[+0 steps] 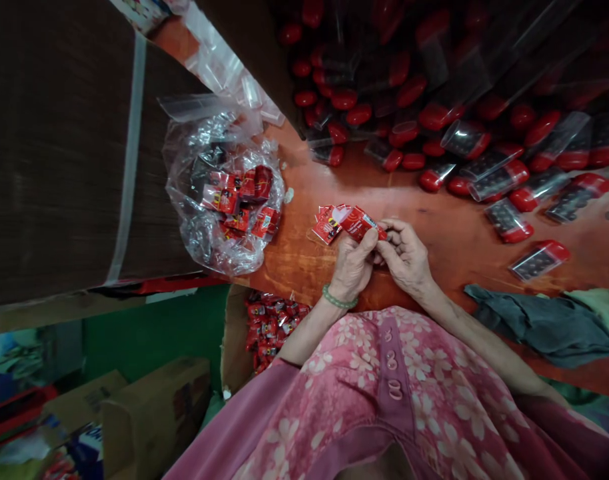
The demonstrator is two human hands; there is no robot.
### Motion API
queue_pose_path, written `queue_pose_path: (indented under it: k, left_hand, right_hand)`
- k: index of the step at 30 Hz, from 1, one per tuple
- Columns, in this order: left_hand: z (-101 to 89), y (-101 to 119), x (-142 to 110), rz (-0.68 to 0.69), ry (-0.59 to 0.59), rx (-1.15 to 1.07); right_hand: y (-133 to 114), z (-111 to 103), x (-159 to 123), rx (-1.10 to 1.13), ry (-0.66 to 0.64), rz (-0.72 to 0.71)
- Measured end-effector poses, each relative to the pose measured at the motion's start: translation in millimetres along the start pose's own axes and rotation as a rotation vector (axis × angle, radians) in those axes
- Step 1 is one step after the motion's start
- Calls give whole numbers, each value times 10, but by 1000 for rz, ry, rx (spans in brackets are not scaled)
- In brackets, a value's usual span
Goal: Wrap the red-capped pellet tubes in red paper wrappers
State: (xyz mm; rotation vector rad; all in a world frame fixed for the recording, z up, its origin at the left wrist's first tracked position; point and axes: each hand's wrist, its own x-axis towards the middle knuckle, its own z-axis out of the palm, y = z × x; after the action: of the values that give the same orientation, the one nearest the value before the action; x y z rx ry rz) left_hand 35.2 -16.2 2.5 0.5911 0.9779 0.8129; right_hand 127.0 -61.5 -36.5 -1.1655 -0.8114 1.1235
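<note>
My left hand (352,263), with a green bead bracelet at the wrist, and my right hand (406,253) meet over the reddish-brown table (454,233). Both pinch a small red printed packet (360,223) between their fingers. A couple of similar red packets (327,227) lie on the table just left of it, touching or nearly touching the held one.
A crumpled clear plastic bag (219,193) of red packets sits at left beside a large brown carton (59,147). Many red-capped clear packaged items (499,180) cover the far table. A dark cloth (534,323) lies at right. A box of red packets (272,327) stands below the table edge.
</note>
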Motion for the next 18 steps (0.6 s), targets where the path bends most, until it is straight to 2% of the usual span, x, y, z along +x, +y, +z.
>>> queue_pose_path:
  k: [4,8,14,18]
  left_hand:
    - [-32,34,-18,-30,-30,-15]
    - [-87,67,-49,-30,-88,21]
    - [-202,38,-135,67,-121,190]
    - [-236,46,-188,86,-157,205]
  right_hand:
    - [-12,-29,10,58,-69,14]
    - [-39,-74,6,4,-128,-15]
    - [-105,-106,-28,-172,-86,-131]
    - [-118,-101,-65,-190,-103,-175]
